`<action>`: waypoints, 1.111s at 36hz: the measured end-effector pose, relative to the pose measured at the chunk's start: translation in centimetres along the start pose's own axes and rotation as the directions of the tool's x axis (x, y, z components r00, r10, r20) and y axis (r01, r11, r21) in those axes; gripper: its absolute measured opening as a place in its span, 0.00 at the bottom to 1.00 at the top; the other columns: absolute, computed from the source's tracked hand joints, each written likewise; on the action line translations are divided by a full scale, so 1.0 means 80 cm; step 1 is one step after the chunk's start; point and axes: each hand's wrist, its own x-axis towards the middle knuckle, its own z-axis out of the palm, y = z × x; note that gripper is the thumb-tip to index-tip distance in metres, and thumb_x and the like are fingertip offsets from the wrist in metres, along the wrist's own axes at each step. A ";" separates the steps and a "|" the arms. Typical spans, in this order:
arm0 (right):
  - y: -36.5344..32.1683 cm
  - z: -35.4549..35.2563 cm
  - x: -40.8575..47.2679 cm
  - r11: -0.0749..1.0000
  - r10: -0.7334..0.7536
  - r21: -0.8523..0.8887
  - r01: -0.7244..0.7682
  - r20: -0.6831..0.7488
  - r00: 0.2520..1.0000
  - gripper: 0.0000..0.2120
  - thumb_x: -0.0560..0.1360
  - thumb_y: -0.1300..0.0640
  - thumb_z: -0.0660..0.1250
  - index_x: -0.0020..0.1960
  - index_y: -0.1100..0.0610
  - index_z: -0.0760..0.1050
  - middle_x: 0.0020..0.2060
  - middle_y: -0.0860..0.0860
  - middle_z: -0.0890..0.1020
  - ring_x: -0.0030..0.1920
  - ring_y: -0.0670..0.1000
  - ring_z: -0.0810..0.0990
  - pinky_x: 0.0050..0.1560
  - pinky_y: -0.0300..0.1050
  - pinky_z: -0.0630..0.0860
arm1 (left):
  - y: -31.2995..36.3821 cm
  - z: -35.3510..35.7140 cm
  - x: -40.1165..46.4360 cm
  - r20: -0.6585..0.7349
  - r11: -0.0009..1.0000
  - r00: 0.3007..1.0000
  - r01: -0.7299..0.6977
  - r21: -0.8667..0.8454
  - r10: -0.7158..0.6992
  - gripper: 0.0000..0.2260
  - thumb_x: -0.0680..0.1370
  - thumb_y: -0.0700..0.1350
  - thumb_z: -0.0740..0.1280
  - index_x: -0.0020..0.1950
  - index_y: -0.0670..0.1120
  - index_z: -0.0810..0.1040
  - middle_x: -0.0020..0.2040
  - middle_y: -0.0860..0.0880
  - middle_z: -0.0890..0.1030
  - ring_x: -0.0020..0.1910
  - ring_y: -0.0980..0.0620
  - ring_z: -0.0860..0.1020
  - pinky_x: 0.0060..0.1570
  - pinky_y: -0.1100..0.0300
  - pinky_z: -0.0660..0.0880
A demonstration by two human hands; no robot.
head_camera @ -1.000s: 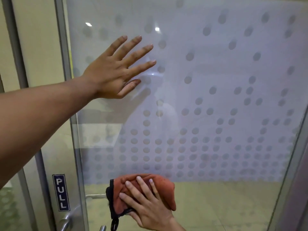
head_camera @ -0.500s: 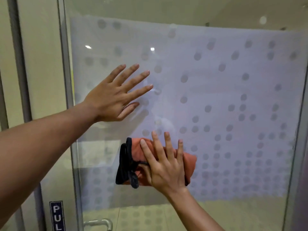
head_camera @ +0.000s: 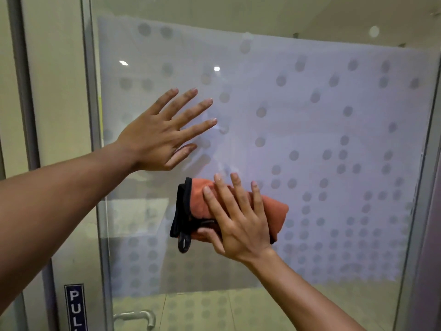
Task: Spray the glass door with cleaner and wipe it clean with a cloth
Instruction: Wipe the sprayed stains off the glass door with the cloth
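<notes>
1. We face the glass door, which fills most of the view; a wide frosted band dotted with grey circles covers its middle, with clear glass above and below.
2. The metal door frame runs upright along the left edge of the glass, and a second grey upright stands further left.
3. Our left hand lies flat against the frosted band near the frame, palm on the glass and all fingers spread wide, gripping nothing.
4. Our right hand sits lower and to the right of the left one, fingers splayed and pointing up, pressing the cloth against the glass with the thumb tucked under the cloth's lower edge.
5. The cloth is orange, bunched into a thick fold, and it shows on both sides of the right hand; a black trim with a small loop hangs at its left end.
6. A blue sign with white letters reading "PUL", cut off at the bottom edge, is fixed to the frame at lower left.
7. Just right of the sign, a curved metal handle shows behind the clear lower glass.
</notes>
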 end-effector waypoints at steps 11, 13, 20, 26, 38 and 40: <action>-0.030 0.011 -0.059 0.991 -0.124 -0.034 0.130 0.160 0.979 0.36 0.78 0.29 0.55 0.81 0.46 0.57 0.80 0.56 0.59 0.80 0.63 0.57 0.76 0.70 0.52 | 0.000 -0.003 0.000 0.016 1.000 1.000 0.006 -0.004 -0.006 0.28 0.84 0.57 0.49 0.84 0.51 0.53 0.84 0.42 0.52 0.82 0.36 0.49 0.79 0.37 0.51; -0.035 0.013 -0.070 0.989 -0.136 -0.030 0.143 0.169 0.976 0.35 0.79 0.31 0.56 0.81 0.46 0.57 0.80 0.55 0.60 0.79 0.62 0.58 0.76 0.69 0.53 | 0.000 -0.003 0.000 0.022 1.000 1.000 0.008 -0.006 -0.008 0.28 0.84 0.57 0.49 0.84 0.51 0.53 0.84 0.42 0.52 0.82 0.36 0.49 0.79 0.37 0.51; -0.052 0.021 -0.126 0.981 -0.186 -0.029 0.194 0.179 0.966 0.30 0.79 0.39 0.61 0.79 0.44 0.63 0.79 0.53 0.64 0.79 0.60 0.59 0.77 0.67 0.54 | 0.001 -0.004 0.000 0.015 1.000 1.000 0.009 -0.006 -0.009 0.27 0.84 0.57 0.49 0.84 0.51 0.53 0.84 0.42 0.52 0.82 0.36 0.50 0.79 0.36 0.52; -0.066 0.025 -0.188 0.975 -0.204 -0.055 0.216 0.171 0.964 0.28 0.78 0.43 0.65 0.77 0.41 0.66 0.78 0.51 0.65 0.79 0.59 0.61 0.77 0.65 0.55 | 0.001 -0.002 0.000 0.014 1.000 1.000 0.009 -0.004 -0.009 0.27 0.84 0.57 0.49 0.84 0.51 0.53 0.84 0.42 0.53 0.82 0.36 0.50 0.79 0.37 0.52; -0.046 0.035 -0.176 0.973 -0.207 -0.091 0.211 0.050 0.977 0.24 0.77 0.51 0.61 0.73 0.40 0.72 0.73 0.49 0.74 0.74 0.57 0.71 0.71 0.66 0.66 | 0.001 -0.004 0.000 0.014 1.000 1.000 0.018 0.001 -0.018 0.27 0.84 0.56 0.49 0.83 0.51 0.54 0.83 0.42 0.54 0.82 0.36 0.51 0.79 0.38 0.52; -0.039 0.036 -0.165 0.977 -0.178 -0.117 0.178 0.015 0.984 0.27 0.73 0.48 0.69 0.72 0.40 0.73 0.72 0.49 0.75 0.73 0.57 0.72 0.69 0.68 0.67 | 0.001 -0.004 0.000 0.023 1.000 1.000 0.018 0.001 -0.018 0.27 0.84 0.57 0.49 0.83 0.51 0.54 0.84 0.42 0.53 0.82 0.36 0.51 0.79 0.37 0.52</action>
